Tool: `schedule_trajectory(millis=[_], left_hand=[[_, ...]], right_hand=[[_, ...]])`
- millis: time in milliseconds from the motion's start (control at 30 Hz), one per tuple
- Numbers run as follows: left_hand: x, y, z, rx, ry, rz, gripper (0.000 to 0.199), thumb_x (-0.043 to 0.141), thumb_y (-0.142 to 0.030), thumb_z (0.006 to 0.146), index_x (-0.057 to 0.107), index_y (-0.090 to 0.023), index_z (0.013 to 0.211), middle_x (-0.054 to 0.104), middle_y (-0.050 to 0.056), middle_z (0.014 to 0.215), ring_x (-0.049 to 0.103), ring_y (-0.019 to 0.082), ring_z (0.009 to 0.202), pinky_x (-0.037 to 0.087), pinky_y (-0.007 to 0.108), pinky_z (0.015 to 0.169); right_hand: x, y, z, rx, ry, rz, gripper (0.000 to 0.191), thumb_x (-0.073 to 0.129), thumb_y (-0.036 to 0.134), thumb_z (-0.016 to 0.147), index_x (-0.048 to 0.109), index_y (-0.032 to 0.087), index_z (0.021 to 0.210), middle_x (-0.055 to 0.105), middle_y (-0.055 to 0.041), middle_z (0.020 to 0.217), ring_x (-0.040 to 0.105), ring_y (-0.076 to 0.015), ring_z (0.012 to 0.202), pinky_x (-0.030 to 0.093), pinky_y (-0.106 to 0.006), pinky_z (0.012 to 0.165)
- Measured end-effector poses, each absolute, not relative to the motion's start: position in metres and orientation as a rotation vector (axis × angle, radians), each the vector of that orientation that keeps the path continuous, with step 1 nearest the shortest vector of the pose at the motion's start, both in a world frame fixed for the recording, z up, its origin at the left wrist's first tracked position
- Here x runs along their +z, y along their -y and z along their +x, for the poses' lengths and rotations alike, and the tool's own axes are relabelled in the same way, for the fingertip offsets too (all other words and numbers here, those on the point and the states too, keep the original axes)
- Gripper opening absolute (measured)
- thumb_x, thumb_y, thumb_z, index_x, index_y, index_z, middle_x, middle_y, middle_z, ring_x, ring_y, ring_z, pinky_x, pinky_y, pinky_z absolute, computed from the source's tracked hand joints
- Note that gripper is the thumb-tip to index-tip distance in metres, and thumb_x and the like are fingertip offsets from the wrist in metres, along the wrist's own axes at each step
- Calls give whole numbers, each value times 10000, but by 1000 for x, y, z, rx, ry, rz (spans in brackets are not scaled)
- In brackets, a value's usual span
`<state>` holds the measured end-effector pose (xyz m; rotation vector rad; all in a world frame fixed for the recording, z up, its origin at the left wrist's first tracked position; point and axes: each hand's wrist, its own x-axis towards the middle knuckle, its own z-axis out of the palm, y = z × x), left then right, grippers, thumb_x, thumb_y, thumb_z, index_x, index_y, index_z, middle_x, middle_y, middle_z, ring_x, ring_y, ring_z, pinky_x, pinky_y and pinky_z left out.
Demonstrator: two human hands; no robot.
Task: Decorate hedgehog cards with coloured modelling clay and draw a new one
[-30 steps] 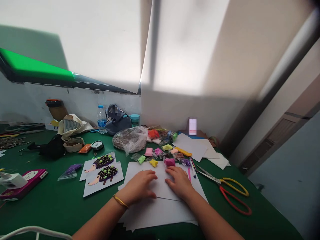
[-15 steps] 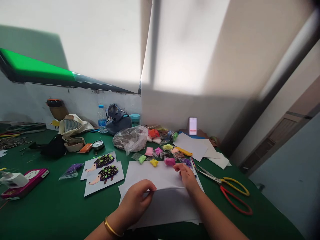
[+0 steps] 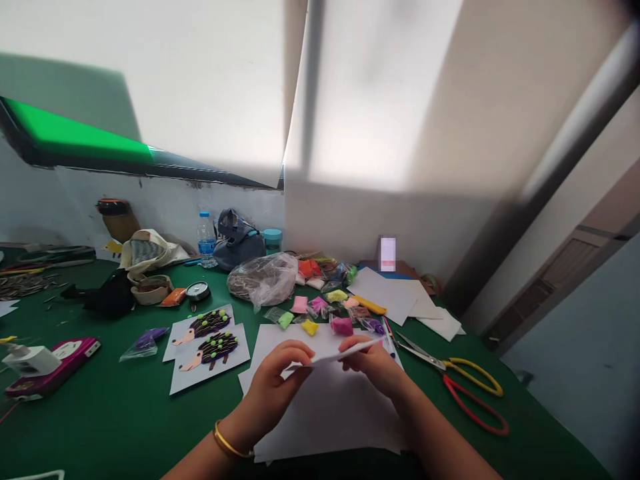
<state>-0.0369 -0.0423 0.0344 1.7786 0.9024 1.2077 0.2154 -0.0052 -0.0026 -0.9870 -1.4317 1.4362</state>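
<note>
I have a white sheet [image 3: 357, 348] up between my two hands, lifted clear of the paper stack below and tilted so that I see it nearly edge-on. Its left end sits at the fingertips of my left hand [image 3: 280, 377], the thumb and fingers pinching it with the other fingers curled over. Its right part lies in my right hand [image 3: 373, 363], across the fingers, which are bent and pressed to it; exactly where that thumb grips I cannot tell. Under both hands spreads the paper stack [image 3: 335, 420], its sheets slightly out of line. Just beyond my fingertips lie a magenta clay packet [image 3: 342, 325] and a yellow clay packet [image 3: 310, 327], with a green clay packet [image 3: 285, 320] farther to the left. Left of my left hand, two hedgehog cards overlap, the nearer card [image 3: 187, 380] in front; a gold bracelet [image 3: 227, 445] circles that wrist. To the right of my right hand lie the scissors [image 3: 440, 365], blades parted, one handle yellow and one red. Well beyond my hands are a clear plastic bag [image 3: 265, 277], a blue bag [image 3: 239, 250] and, beside that, a water bottle [image 3: 206, 245]. Everything rests on a green tablecloth [image 3: 125, 413].
</note>
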Motion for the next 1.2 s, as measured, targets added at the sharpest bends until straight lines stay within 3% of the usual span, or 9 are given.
schedule_trajectory(millis=[100,167,233,300,533,700,900,1067,1200], left_hand=[[25,33,-37,1298,-1087,1832,241,682,-439,819,681,-272,992,543,88,1297,471,299,1256,389,463,1048],[19,26,-36,1260,-1134,1705,699,777,-502,699,515,-316,1320,421,119,1450,361,354,1363,393,501,1043],[17,18,-32,1137,-1033,1544,967,789,-532,667,296,-331,1475,382,161,1490,399,380,1345,448,496,982],[18,10,-26,1105,-893,1416,1020,778,-525,685,207,-325,1507,407,176,1482,479,366,1286,476,469,952],[17,-15,-17,1355,-910,1151,750,796,-439,679,471,-202,1312,622,115,1236,612,277,1083,511,380,899],[4,-10,-21,1330,-950,1195,617,784,-409,690,557,-184,1217,657,95,1186,622,277,1060,512,372,888],[-5,-9,-17,1328,-943,1283,566,778,-388,697,580,-178,1183,675,94,1137,635,271,1031,512,368,891],[-10,-11,-18,1313,-939,1332,522,761,-362,714,582,-186,1172,673,84,1126,636,264,1019,513,360,875],[-11,-9,-19,1286,-959,1411,446,738,-355,726,608,-187,1119,685,74,1065,638,261,989,513,363,859]], right_hand=[[-2,4,220,1253,1346,-956,268,749,445,721,701,207,836,668,-41,813,565,-194,765,440,-315,716],[-1,4,220,1154,1302,-940,281,752,466,724,699,218,846,667,-43,849,573,-216,819,451,-342,759],[1,5,217,1054,1305,-966,274,753,476,732,695,221,815,648,-36,839,561,-206,791,449,-328,727],[3,7,212,993,1337,-1012,280,747,489,743,690,216,765,627,-28,806,545,-188,737,441,-309,679],[7,10,201,1137,1475,-891,499,675,635,761,702,230,1052,650,-91,1156,577,-287,1062,464,-398,904],[2,6,201,1159,1395,-913,773,201,791,867,682,210,1035,684,-118,937,615,-281,948,493,-372,766],[-7,0,204,1180,1249,-965,383,626,587,800,565,243,957,628,-27,833,563,-189,695,457,-289,634],[-8,-1,206,1151,1169,-998,299,517,506,877,605,233,963,606,-29,811,543,-181,683,445,-290,623],[-8,-8,211,1145,1143,-980,335,606,461,835,630,255,1098,655,-51,1015,604,-213,853,485,-321,734]])
